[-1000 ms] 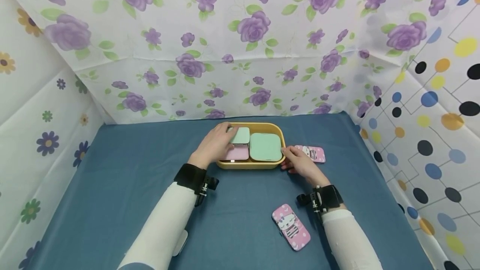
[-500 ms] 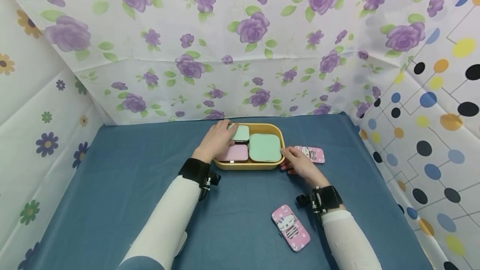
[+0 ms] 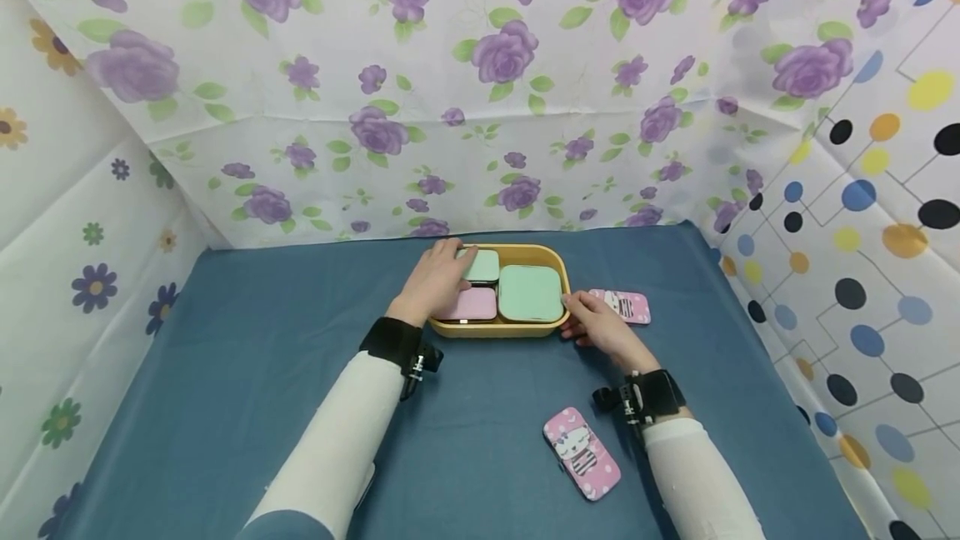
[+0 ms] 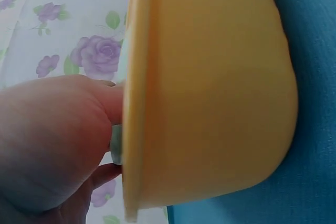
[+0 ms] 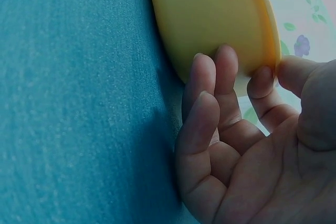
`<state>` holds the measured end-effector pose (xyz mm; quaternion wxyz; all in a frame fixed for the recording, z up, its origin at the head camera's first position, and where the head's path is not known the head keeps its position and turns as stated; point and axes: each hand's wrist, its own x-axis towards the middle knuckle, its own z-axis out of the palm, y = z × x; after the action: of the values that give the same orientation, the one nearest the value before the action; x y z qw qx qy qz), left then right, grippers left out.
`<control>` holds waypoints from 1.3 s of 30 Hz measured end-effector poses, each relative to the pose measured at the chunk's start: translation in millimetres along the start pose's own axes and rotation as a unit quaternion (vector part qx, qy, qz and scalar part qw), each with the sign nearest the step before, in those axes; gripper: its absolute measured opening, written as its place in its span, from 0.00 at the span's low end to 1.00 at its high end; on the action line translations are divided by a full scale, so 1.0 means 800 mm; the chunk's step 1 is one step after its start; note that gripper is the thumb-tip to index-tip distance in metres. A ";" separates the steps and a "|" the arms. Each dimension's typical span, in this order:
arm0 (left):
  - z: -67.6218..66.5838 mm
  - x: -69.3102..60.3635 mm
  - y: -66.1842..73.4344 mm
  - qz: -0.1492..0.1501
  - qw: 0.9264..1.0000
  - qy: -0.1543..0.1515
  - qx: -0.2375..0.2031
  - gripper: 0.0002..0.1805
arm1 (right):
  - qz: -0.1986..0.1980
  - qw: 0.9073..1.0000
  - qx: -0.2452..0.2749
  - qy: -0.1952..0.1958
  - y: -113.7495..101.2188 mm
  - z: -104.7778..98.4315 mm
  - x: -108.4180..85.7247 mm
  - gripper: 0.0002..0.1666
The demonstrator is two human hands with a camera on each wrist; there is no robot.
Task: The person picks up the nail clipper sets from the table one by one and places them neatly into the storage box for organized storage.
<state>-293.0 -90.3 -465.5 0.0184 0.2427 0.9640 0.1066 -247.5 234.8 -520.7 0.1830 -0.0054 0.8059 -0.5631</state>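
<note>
A yellow plastic basket stands near the back of the blue cloth. Inside it lie a larger mint-green square tin, a pink tin and a small mint-green tin. My left hand reaches over the basket's left end and grips the small mint-green tin between thumb and fingers; its far side is hidden. At the opposite end, my right hand pinches the basket's rim between thumb and index finger, the other fingers loosely bent along the outside wall.
A pink cartoon-print case lies right of the basket, partly behind my right hand. A similar pink case lies nearer the front. Something pale shows beside my left forearm. Patterned cloth walls stand behind and at both sides.
My left hand has shifted slightly, its thumb moving back, and the small mint-green tin sits a little farther back. My right hand stays on the rim.
</note>
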 end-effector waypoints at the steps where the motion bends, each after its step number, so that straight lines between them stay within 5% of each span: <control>1: 0.001 -0.001 0.000 -0.002 1.000 0.001 -0.003 0.35 | 0.000 1.000 -0.001 0.000 0.000 0.000 0.000 0.27; 39: 0.009 0.002 -0.008 -0.028 0.999 -0.008 -0.021 0.35 | 0.004 1.000 0.002 0.007 0.000 0.002 -0.001 0.29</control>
<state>-296.9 -93.3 -474.1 0.0341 0.2164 0.9677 0.1243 -246.2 233.3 -521.3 0.1794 0.0021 0.8061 -0.5640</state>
